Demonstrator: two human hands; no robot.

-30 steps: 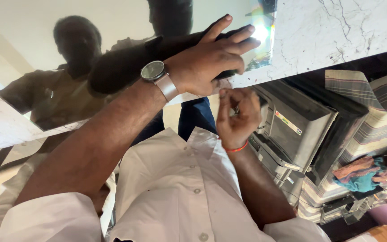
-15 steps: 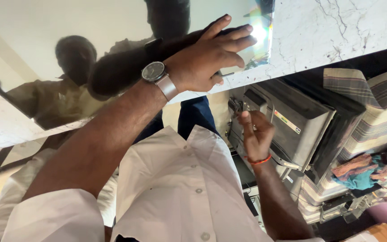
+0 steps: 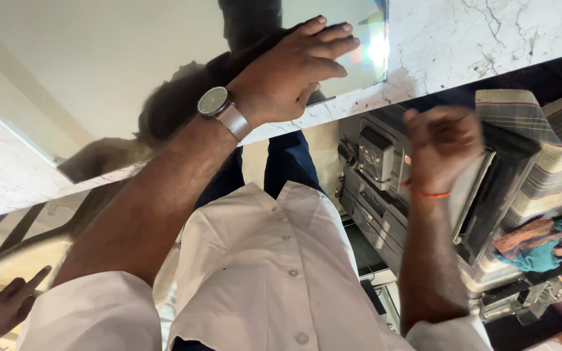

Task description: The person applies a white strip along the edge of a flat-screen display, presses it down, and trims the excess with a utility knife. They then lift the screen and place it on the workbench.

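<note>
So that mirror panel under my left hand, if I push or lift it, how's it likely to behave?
The mirror looks flat and rigid, so it probably won't flex. Its glossy face under the left hand may be slippery. It seems thin-edged against the marble slab, so likely fragile and heavy for its thickness.

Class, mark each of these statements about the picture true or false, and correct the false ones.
1. The left hand lies flat on a glossy panel. True.
2. A wristwatch sits on the right wrist. False: it is on the left wrist.
3. The right hand is raised in the air, blurred. True.
4. The shirt is black. False: it is white.
5. The right wrist bears an orange thread band. True.
</note>
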